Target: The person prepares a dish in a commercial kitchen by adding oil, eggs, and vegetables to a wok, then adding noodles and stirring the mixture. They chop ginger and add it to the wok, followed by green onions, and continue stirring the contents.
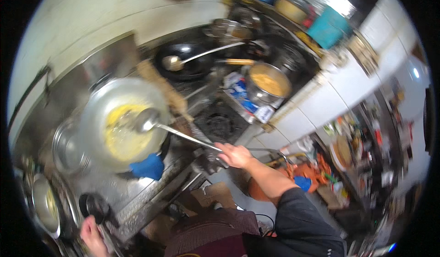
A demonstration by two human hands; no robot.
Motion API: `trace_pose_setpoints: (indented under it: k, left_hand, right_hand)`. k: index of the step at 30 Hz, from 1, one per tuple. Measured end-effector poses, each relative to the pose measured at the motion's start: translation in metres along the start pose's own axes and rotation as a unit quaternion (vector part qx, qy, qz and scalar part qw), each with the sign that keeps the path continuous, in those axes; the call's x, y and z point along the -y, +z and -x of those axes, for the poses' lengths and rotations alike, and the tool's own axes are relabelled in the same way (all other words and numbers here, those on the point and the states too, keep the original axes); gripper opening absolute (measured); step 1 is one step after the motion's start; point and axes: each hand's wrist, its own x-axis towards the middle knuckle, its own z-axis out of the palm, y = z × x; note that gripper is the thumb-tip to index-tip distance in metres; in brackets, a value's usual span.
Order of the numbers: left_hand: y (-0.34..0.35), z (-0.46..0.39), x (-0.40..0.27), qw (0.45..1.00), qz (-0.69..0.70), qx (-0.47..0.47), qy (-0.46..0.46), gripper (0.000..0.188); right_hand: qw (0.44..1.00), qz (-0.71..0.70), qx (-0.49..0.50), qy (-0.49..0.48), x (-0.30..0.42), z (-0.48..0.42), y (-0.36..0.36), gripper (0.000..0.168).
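Observation:
My right hand (235,155) grips the handle of a long metal ladle (150,120). The ladle's bowl rests in or just above yellow, oily-looking food (125,138) inside a large metal wok (92,119). A blue cloth (147,167) lies against the wok's near rim. At the lower left, my left hand (91,234) is beside a small dark pan (93,205); blur hides whether its fingers touch anything. Left of it stands a metal bowl (46,205) with something yellow inside.
Beyond the wok, a black wok (185,59) holds another ladle (173,63). A metal pot of orange-brown food (268,81) stands by a blue-and-white package (237,86). A bare burner (220,119) lies nearer. Left of the wok is a clear-looking bowl (68,147). Cluttered shelves (364,147) line the right.

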Motion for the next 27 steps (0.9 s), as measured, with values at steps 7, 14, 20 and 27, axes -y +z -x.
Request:
trace_pose_setpoints:
  k: [7, 14, 20, 27]
  left_hand:
    - [0.128, 0.038, -0.082, 0.974, -0.01, 0.201, 0.102, 0.021]
    - [0.295, 0.203, -0.198, 0.947, -0.118, 0.265, 0.137, 0.028]
    - [0.459, 0.272, -0.232, 0.815, -0.016, 0.468, 0.341, 0.018]
    - [0.629, 0.384, -0.275, 0.784, -0.047, 0.561, 0.262, 0.032]
  right_hand:
    - [0.976, -0.032, -0.208, 0.057, -0.067, 0.013, 0.041, 0.025]
    - [0.962, -0.271, 0.03, 0.013, -0.109, 0.235, 0.029, 0.026]
    - [0.968, -0.185, -0.005, 0.169, -0.277, 0.391, 0.072, 0.015]
    - [0.869, -0.271, -0.001, 0.414, -0.377, 0.567, -0.004, 0.03]
